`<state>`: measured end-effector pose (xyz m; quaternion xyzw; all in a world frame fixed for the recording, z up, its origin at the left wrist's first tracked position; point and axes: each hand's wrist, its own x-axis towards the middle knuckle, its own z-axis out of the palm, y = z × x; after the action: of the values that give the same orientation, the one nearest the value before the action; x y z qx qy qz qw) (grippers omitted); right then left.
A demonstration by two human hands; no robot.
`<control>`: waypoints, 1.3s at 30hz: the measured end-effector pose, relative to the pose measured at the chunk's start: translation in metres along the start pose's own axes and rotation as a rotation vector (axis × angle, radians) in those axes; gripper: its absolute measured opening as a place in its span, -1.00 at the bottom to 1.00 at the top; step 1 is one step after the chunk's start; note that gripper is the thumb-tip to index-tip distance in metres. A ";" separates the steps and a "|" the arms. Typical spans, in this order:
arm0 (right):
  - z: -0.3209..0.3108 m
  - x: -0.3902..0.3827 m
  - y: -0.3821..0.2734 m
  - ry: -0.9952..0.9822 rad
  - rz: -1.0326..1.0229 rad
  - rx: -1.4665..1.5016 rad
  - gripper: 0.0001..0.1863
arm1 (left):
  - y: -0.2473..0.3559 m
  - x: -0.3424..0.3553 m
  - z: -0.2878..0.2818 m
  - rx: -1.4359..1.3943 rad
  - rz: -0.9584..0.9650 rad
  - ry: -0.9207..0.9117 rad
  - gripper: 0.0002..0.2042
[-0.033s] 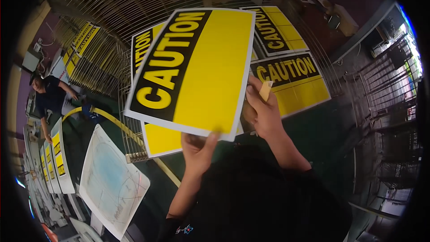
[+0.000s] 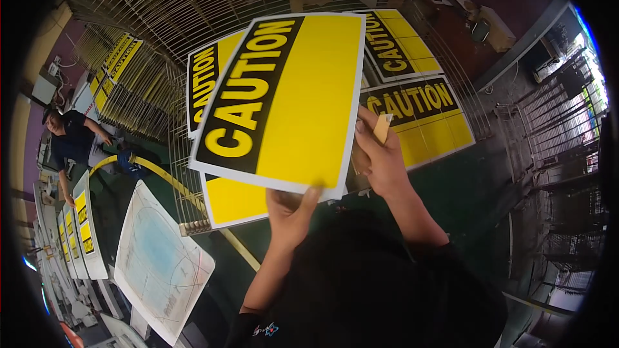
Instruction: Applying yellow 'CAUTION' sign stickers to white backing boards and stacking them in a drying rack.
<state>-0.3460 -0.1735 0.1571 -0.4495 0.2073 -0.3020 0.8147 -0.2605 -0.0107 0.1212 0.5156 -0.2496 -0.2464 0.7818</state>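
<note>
A large sign sheet (image 2: 316, 96), yellow with a black band and a white border, is held up at a tilt in front of me. My left hand (image 2: 290, 216) pinches its lower edge, thumb on the printed face and fingers underneath. At the right edge, my right hand (image 2: 382, 158) is closed, its fingertips at the sheet. A small flat tan piece (image 2: 382, 129) sticks up from between the right fingers; its kind cannot be made out. Behind lie similar sheets on a wire rack (image 2: 193, 227), including one at right (image 2: 425, 134) and another at left (image 2: 235, 201), partly covered.
Further left, a stack of wire racks (image 2: 138, 100) carries more yellow sheets. A co-worker (image 2: 76, 134) stands there, one hand at a pale board with yellow prints (image 2: 95, 254). A whitish framed screen (image 2: 161, 258) stands nearer me. Metal racks (image 2: 570, 174) line the right side.
The held sheet's lower edge has shifted slightly right and up, and my left hand has moved with it. My right hand has stayed almost in place.
</note>
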 end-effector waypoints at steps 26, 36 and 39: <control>-0.163 0.303 -0.011 0.043 0.388 -0.592 -0.62 | -0.036 -0.054 -0.010 -0.104 -0.382 -0.116 -0.59; -0.167 0.313 -0.005 0.060 0.271 -0.871 -0.72 | -0.022 -0.056 -0.011 -0.058 -0.335 -0.052 -0.61; -0.167 0.317 -0.004 0.093 0.286 -0.802 -0.75 | -0.024 -0.056 -0.015 -0.054 -0.316 -0.046 -0.61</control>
<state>-0.2172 -0.4915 0.0538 -0.6832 0.4051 -0.1013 0.5990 -0.2962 0.0266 0.0858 0.5214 -0.1762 -0.3848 0.7409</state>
